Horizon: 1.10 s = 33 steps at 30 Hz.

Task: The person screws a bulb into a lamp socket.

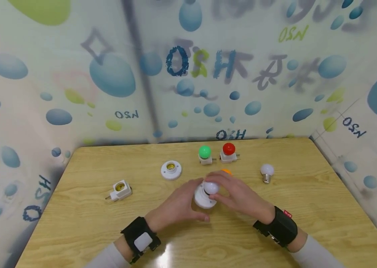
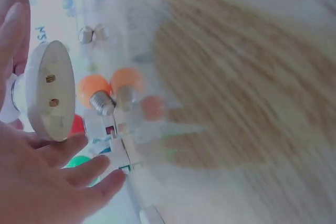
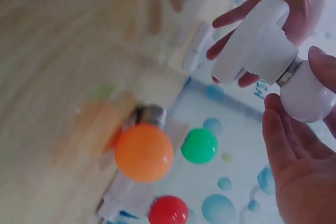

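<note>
A white light bulb [image 3: 307, 95] sits in a round white lamp holder [image 1: 205, 199], joined at a thin metal band and held above the table. My right hand [image 1: 238, 193] pinches the bulb between thumb and fingers. Around the holder's side lies my left hand [image 1: 186, 201], its fingers [image 2: 84, 169] stretched out behind the base and its thumb apart from the rim. The base's underside, with two brass-coloured contacts, faces the left wrist camera. Just beyond the hands lies an orange bulb [image 3: 143, 153], mostly hidden in the head view.
Farther back stand a green bulb [image 1: 205, 152] and a red bulb [image 1: 229, 149] in white plug sockets. Another round lamp holder [image 1: 171, 170] is behind left, a plug socket [image 1: 120, 190] farther left. A loose white bulb [image 1: 267, 172] lies right. A printed curtain [image 1: 188, 111] borders the wooden table [image 1: 84, 223].
</note>
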Each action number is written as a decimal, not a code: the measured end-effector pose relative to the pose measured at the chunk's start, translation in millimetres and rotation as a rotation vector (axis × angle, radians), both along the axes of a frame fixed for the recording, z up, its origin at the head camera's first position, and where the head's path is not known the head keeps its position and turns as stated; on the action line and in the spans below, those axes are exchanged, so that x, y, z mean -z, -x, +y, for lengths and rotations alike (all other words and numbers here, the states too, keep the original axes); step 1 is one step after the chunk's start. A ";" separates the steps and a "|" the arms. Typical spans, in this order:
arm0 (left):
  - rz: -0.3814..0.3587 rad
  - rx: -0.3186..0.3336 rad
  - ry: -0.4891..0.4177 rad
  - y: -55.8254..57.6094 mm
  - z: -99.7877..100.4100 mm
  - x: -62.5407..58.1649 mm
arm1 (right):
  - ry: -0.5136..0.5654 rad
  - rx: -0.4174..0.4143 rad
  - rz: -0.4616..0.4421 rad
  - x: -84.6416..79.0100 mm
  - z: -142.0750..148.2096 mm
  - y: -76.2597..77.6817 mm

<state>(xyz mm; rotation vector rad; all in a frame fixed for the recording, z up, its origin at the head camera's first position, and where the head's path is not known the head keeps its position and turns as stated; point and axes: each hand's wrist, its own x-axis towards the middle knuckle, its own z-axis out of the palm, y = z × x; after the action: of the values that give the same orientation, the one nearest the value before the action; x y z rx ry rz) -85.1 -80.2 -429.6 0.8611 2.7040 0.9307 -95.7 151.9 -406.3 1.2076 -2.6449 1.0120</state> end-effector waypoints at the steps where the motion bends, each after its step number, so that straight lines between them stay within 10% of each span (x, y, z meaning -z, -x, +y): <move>1: -0.006 -0.017 0.005 -0.1 -1.1 -1.1 | -0.004 0.006 0.010 -1.7 2.1 0.4; 18: 0.200 -0.351 -0.188 5.3 -33.2 -1.9 | -0.021 0.148 0.178 -24.9 44.0 23.7; 33: 0.206 -0.398 -0.307 4.0 -49.1 0.6 | -0.169 0.292 0.212 -38.4 87.4 58.5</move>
<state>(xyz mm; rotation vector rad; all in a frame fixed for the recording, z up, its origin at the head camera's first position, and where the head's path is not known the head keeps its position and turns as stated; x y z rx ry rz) -89.1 -129.3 -430.2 0.4866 3.0253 1.4407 -154.1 239.3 -368.0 0.8599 -2.6728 0.5910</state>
